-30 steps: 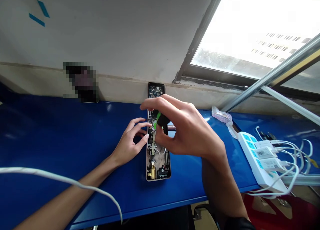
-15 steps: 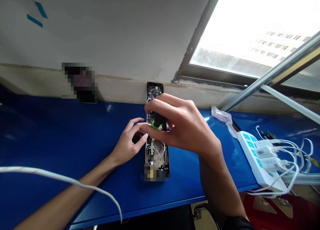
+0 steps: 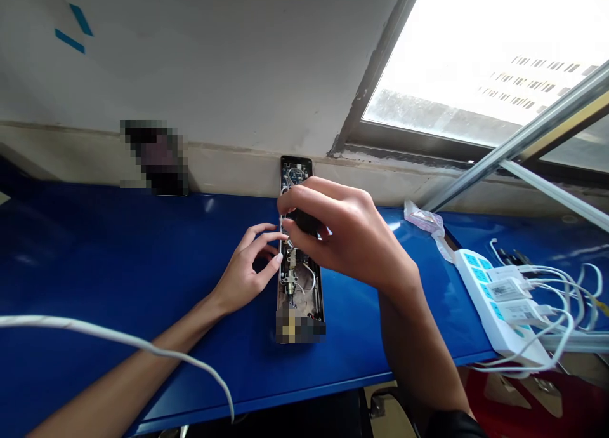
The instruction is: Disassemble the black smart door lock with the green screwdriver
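Observation:
A long, narrow electronic device [image 3: 301, 298] lies with its casing uncovered on the blue table, one end towards the wall. A circuit board, white wires and metal fittings show inside; its near end is blurred out. My right hand [image 3: 337, 225] is closed around a screwdriver [image 3: 304, 221] above the middle of the device. Only part of the black handle shows; the tip is hidden. At the left edge of the casing is my left hand [image 3: 250, 266], its fingers apart and curved, thumb and fingertips against or just over the rim.
A white power strip [image 3: 495, 311] with plugged-in chargers and tangled cables is at the right. Near it lies a clear plastic packet [image 3: 423, 219]. A white cable [image 3: 143, 346] crosses over my left forearm. Behind the table are a wall, a pixelated dark object [image 3: 164, 162] and a window.
My right hand has tilted and risen slightly with the screwdriver; its green collar has gone out of sight. More fittings in the device's middle now show. My left hand has hardly moved.

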Available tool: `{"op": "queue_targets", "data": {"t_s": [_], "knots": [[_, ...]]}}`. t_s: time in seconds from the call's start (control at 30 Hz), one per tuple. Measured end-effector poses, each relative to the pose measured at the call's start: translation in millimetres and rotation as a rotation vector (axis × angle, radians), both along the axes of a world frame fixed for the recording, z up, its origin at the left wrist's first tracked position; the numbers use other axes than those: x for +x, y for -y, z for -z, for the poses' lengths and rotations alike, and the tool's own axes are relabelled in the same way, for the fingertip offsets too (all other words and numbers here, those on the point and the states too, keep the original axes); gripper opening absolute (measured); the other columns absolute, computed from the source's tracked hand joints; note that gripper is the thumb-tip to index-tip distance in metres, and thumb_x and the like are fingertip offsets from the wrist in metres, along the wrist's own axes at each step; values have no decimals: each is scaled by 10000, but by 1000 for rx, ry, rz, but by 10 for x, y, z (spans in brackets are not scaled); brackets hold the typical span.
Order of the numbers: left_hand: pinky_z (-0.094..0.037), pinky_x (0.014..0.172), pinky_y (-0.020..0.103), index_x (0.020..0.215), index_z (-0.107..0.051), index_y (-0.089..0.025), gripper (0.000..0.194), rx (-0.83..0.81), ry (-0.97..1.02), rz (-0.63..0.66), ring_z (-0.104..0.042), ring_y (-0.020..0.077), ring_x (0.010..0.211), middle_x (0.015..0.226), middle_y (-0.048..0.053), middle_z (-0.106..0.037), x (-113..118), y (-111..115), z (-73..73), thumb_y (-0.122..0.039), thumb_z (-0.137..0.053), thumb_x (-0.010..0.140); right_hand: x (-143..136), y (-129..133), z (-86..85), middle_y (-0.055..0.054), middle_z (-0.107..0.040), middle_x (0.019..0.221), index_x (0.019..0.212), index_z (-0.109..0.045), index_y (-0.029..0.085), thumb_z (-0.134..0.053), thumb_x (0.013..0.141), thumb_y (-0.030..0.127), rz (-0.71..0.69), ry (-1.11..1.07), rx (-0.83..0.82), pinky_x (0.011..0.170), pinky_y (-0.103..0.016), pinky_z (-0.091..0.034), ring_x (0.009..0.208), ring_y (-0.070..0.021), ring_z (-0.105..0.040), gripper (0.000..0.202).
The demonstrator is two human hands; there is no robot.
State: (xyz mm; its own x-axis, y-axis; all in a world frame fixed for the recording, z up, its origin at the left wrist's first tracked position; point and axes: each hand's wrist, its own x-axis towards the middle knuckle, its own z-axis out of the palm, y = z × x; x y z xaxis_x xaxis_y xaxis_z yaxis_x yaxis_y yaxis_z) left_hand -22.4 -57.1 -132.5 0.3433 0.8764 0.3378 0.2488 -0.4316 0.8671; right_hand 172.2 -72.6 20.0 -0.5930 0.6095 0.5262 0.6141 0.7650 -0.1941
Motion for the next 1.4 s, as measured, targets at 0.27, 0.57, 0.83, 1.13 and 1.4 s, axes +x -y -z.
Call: {"op": "queue_targets", "data": {"t_s": [0.27,0.57,0.83,1.13,1.4], "knots": [[-613,934,367,1238,-633,-235,272,9,-18,-24,-659,229,1123,1434,90,-493,-2,4,-1,-297,-607,975,-19,11,0,-28,-680,1031,1185,-609,191,-579,983,207,29,13,-28,731,-287,-500,815,-127,-599,205],[-608,952,371,1243,-624,-238,284,-4,-12,-11,-645,244,1163,1430,95,-479,3,0,-22,-298,-619,965,-3,1,0,-53,-680,1079,1217,-603,173,-547,956,152,-22,6,-31,727,-300,-520,836,-138,-607,268],[-608,993,391,1194,-650,-245,256,-1,-33,-16,-617,277,1244,1450,88,-469,-15,-3,-2,-288,-631,942,32,14,-17,-41,-674,1145,1282,-580,181,-580,884,110,-65,-13,-87,756,-300,-537,867,-142,-625,404],[-604,1019,412,1201,-657,-249,265,-16,-3,5,-647,266,1198,1453,88,-467,-2,-9,1,-299,-631,943,37,11,-12,-49,-687,1158,1262,-587,207,-547,906,112,-58,-12,-82,788,-305,-540,907,-153,-633,371],[-621,963,365,1177,-667,-250,227,-20,9,5,-694,214,1079,1458,77,-463,-2,-1,6,-315,-629,962,65,-8,-21,-42,-689,1159,1254,-588,186,-508,917,56,-77,-26,-68,723,-263,-503,858,-118,-608,370]]}}
